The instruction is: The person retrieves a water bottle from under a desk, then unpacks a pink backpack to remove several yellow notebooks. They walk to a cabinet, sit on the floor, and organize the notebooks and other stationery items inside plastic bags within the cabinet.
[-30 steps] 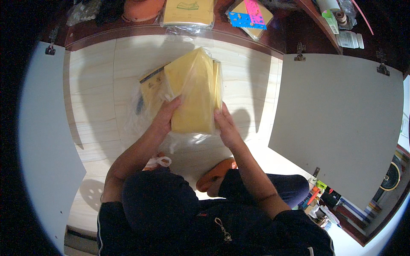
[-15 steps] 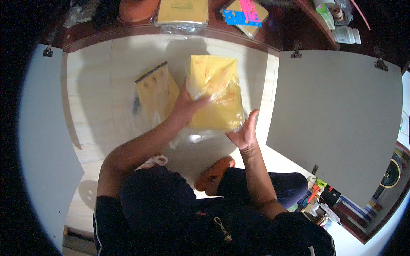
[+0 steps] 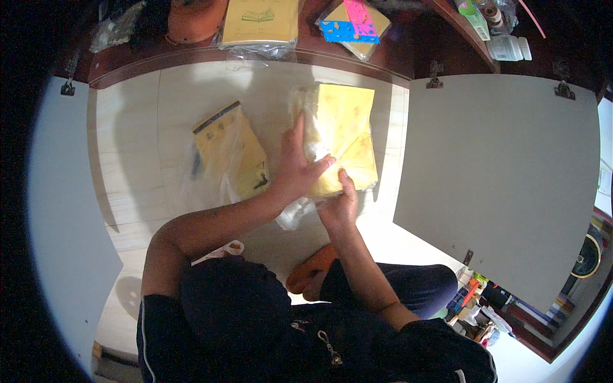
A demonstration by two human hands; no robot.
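Observation:
A yellow paper packet (image 3: 348, 124) in crinkled clear plastic is lifted over the floor in front of me. My left hand (image 3: 299, 167) grips its left side, with the thumb lying across the front. At the lower edge my right hand (image 3: 338, 205) holds on, thumb on top and the other fingers hidden beneath. Loose clear plastic (image 3: 297, 214) hangs below the packet, next to my right hand. To the left of my hands, a yellow-covered book (image 3: 227, 143) with a dark strip along its top lies tilted on the floor, partly under clear plastic.
A dark red cabinet shelf (image 3: 377, 69) crosses the far side. On it are an orange-brown pot (image 3: 196, 22), a plastic-wrapped stack of tan books (image 3: 260, 22), a packet with blue and pink pieces (image 3: 354, 29) and a white bottle (image 3: 507, 48). Grey doors (image 3: 491, 179) stand open at both sides.
The packet has moved right and turned slightly. My right hand has come in from its lower right corner and closed on the lower edge, while my left hand keeps its hold.

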